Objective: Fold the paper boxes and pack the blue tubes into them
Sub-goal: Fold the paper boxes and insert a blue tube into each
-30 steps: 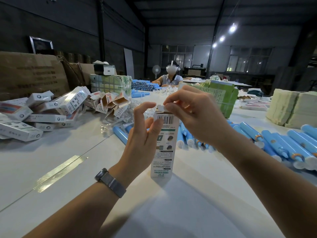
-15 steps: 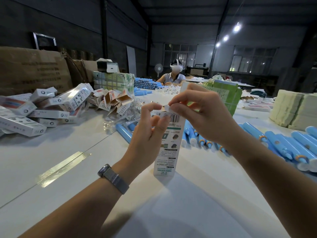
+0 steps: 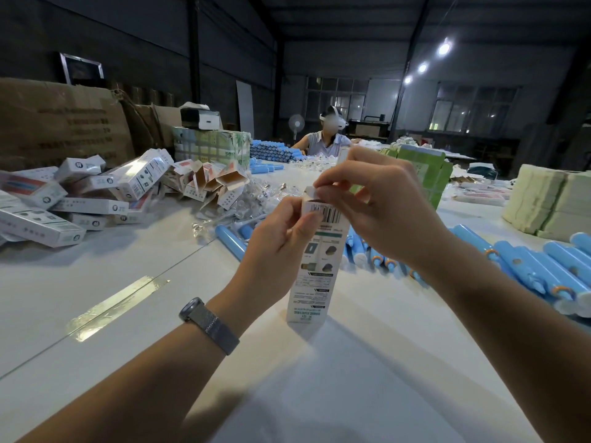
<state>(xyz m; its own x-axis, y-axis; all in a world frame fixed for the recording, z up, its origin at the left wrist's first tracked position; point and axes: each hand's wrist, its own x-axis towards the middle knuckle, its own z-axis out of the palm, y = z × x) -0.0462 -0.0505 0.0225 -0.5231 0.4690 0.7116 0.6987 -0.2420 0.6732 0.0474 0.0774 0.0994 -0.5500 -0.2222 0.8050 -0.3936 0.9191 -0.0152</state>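
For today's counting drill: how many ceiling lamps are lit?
3, in a slanting row at upper right: near lamp, middle lamp, far lamp. Others may be hidden behind the beams.

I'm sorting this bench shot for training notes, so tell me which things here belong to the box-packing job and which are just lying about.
Part of the job:
- upright paper box, gripped by left hand
- its top flap, pinched by right hand
- loose blue tubes
- packed boxes pile

Lying about:
- brown cartons
- standing fan
- tape strip
- wristwatch
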